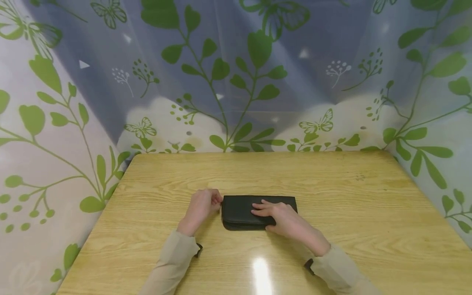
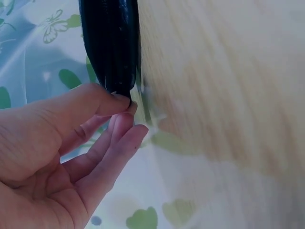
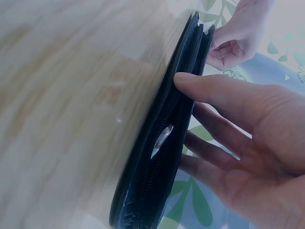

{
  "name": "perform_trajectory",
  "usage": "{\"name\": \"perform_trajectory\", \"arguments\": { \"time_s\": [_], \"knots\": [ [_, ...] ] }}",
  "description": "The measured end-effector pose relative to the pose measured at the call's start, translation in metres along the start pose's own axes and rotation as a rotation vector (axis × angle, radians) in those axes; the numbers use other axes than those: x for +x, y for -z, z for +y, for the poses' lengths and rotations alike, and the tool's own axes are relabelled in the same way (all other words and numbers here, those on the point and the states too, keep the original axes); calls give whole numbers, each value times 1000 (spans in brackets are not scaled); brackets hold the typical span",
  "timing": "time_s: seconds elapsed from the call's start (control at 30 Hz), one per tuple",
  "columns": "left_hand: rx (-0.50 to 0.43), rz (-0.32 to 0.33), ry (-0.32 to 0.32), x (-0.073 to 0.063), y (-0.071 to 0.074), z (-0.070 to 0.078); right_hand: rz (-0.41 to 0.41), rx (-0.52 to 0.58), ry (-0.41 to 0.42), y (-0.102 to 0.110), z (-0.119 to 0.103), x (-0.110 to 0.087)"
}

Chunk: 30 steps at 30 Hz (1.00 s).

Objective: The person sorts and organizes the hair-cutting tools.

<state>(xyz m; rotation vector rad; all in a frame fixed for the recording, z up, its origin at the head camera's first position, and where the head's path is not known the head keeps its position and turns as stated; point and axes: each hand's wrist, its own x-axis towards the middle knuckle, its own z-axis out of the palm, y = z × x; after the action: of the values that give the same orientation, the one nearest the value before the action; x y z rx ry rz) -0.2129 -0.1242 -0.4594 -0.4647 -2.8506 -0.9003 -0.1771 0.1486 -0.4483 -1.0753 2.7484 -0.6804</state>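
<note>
A black zip wallet (image 1: 239, 211) lies flat on the wooden table, its zipped edge towards me. In the right wrist view the zip is parted along this edge, and something pale and shiny (image 3: 162, 141) shows in the gap. At the wallet's left end, my left hand (image 1: 202, 208) pinches a small dark tab (image 2: 125, 92) between thumb and index finger; the other fingers are loosely bent. My right hand (image 1: 289, 221) holds the wallet's right half, fingers spread over its top and thumb (image 3: 190, 82) on the zipped edge.
The wood-grain table (image 1: 177, 172) spreads around the wallet. A curtain with green leaves and butterflies (image 1: 236, 90) hangs along the back and both sides. Light glares off the table (image 1: 262, 274) near its front.
</note>
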Motion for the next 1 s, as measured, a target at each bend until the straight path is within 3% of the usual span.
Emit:
{"name": "perform_trajectory", "arguments": {
  "time_s": [0.3,0.47,0.67,1.0],
  "knots": [
    [91,-11,-26,-4,4,-1,-7,-7,-7,2,-1,-2],
    [166,-39,8,-3,2,0,-19,-7,0,1,-1,-2],
    [173,-75,46,-2,1,4,-41,-30,-2,1,-1,-2],
    [159,-77,4,-4,4,2,-34,-18,-5,0,-3,-3]
  ]
}}
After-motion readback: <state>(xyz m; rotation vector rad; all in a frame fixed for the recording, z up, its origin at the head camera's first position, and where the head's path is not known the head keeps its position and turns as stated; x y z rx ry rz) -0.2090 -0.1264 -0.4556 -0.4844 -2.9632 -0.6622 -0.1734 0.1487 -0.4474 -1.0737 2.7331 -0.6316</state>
